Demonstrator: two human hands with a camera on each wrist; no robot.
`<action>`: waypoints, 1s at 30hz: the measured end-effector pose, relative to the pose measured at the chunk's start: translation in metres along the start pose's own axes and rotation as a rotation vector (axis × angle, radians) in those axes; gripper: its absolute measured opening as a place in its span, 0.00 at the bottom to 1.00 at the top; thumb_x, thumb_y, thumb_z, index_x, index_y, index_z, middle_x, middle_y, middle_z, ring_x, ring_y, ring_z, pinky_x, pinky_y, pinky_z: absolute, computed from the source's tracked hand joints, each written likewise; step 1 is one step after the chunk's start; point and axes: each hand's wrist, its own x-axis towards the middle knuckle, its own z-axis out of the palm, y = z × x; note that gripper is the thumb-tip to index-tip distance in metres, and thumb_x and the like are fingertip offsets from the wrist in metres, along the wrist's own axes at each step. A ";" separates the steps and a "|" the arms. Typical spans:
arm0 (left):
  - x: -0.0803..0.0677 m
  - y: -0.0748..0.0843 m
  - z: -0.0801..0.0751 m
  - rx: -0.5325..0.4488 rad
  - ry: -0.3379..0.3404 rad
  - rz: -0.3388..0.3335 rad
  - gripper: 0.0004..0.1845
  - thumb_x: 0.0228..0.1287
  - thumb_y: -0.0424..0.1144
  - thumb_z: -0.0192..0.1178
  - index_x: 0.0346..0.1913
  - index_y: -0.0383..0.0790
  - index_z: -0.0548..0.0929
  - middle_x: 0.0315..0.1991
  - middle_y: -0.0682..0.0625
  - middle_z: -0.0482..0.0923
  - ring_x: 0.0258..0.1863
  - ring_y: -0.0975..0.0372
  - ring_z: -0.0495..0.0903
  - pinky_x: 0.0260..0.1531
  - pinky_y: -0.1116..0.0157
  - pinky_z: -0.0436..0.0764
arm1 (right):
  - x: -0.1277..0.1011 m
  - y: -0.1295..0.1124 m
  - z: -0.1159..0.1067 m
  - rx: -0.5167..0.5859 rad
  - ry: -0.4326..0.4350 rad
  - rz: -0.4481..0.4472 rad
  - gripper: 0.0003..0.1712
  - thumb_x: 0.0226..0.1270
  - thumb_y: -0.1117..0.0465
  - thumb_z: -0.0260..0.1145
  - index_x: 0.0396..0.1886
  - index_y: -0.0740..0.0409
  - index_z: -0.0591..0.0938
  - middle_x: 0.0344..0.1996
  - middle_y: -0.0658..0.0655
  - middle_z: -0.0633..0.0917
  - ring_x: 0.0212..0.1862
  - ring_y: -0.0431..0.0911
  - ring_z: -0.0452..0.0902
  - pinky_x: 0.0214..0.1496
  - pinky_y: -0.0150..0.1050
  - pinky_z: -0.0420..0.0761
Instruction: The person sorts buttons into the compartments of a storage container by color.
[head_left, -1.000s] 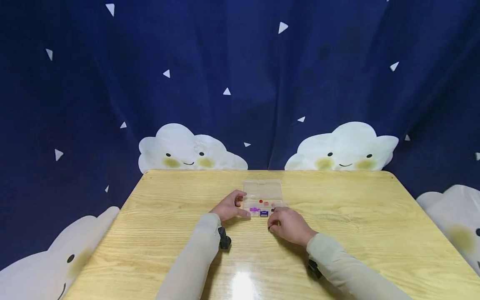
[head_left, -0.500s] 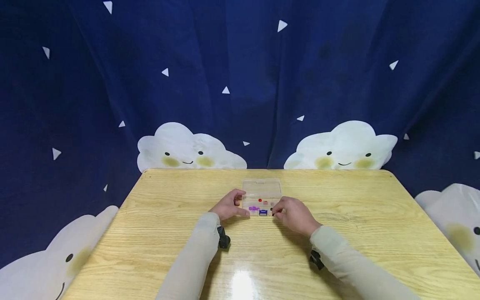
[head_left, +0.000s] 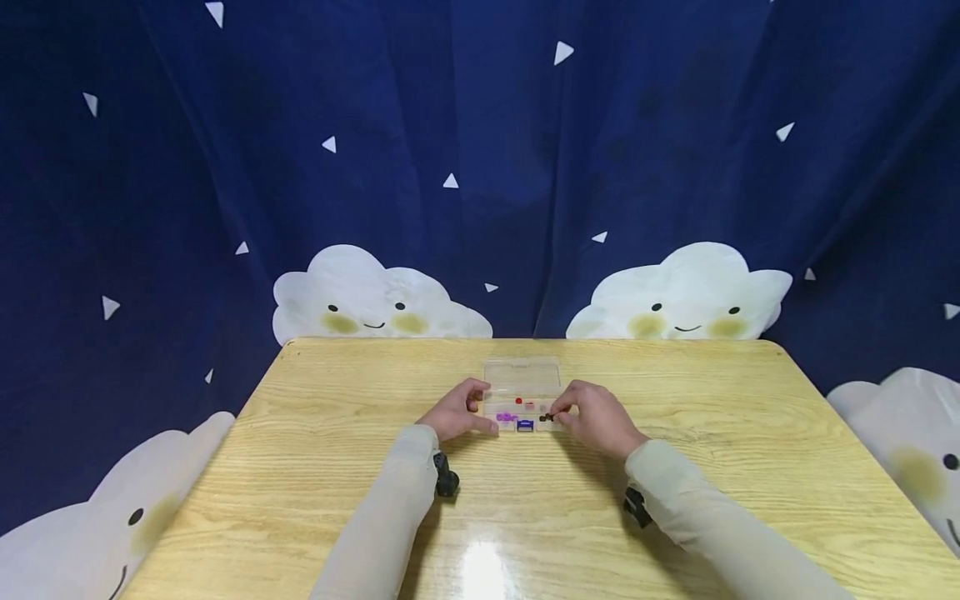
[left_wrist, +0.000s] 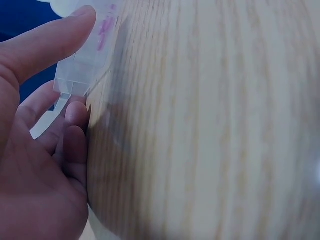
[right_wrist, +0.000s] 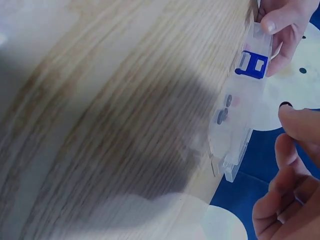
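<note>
A clear plastic box point(head_left: 491, 425) with compartments stands on the table, its clear lid point(head_left: 522, 375) raised at the back. My left hand point(head_left: 457, 412) holds the box's left end, thumb in front and fingers at the side. My right hand point(head_left: 596, 421) is over the box's right end, pinching a small dark round piece point(right_wrist: 285, 104) between fingertips; its kind is too small to tell. Similar dark pieces point(right_wrist: 222, 116) lie in the right front compartment. Purple pieces point(head_left: 506, 417) sit at the left front and a red piece point(head_left: 518, 401) in the back section.
A blue latch point(right_wrist: 252, 65) is on the box's front. The light wooden table point(head_left: 360, 375) extends around it. A dark blue curtain point(head_left: 480, 100) with white clouds and triangles hangs behind the table's far edge. Black wrist cameras point(head_left: 446, 477) are strapped to both sleeves.
My right hand has moved from in front of the box up and over its right compartment, carrying the small dark piece. The left hand has stayed at the box's left end.
</note>
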 end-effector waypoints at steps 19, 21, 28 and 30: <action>0.004 0.004 0.008 -0.011 -0.009 0.007 0.41 0.52 0.34 0.75 0.70 0.43 0.68 0.61 0.44 0.69 0.49 0.57 0.66 0.49 0.61 0.69 | 0.006 0.016 0.003 0.079 0.058 0.047 0.04 0.62 0.65 0.71 0.32 0.54 0.90 0.30 0.50 0.84 0.34 0.41 0.79 0.42 0.42 0.80; 0.004 0.004 0.008 -0.007 -0.013 0.007 0.41 0.52 0.35 0.75 0.70 0.43 0.68 0.61 0.44 0.69 0.49 0.57 0.66 0.49 0.61 0.69 | 0.006 0.016 0.005 0.076 0.051 0.066 0.04 0.62 0.65 0.70 0.32 0.53 0.90 0.30 0.49 0.84 0.34 0.40 0.79 0.42 0.41 0.80; 0.000 0.003 0.002 0.002 -0.021 0.006 0.42 0.53 0.34 0.75 0.71 0.42 0.67 0.61 0.44 0.68 0.48 0.57 0.65 0.47 0.61 0.68 | 0.011 0.015 0.010 0.046 0.032 0.092 0.05 0.64 0.64 0.70 0.34 0.53 0.91 0.31 0.49 0.84 0.34 0.41 0.79 0.42 0.41 0.81; -0.002 0.002 0.000 -0.005 -0.017 -0.005 0.42 0.53 0.34 0.74 0.71 0.43 0.67 0.61 0.44 0.68 0.48 0.57 0.65 0.47 0.60 0.68 | 0.013 0.013 0.010 0.044 0.032 0.091 0.04 0.64 0.63 0.70 0.35 0.53 0.91 0.31 0.50 0.83 0.34 0.42 0.79 0.43 0.43 0.81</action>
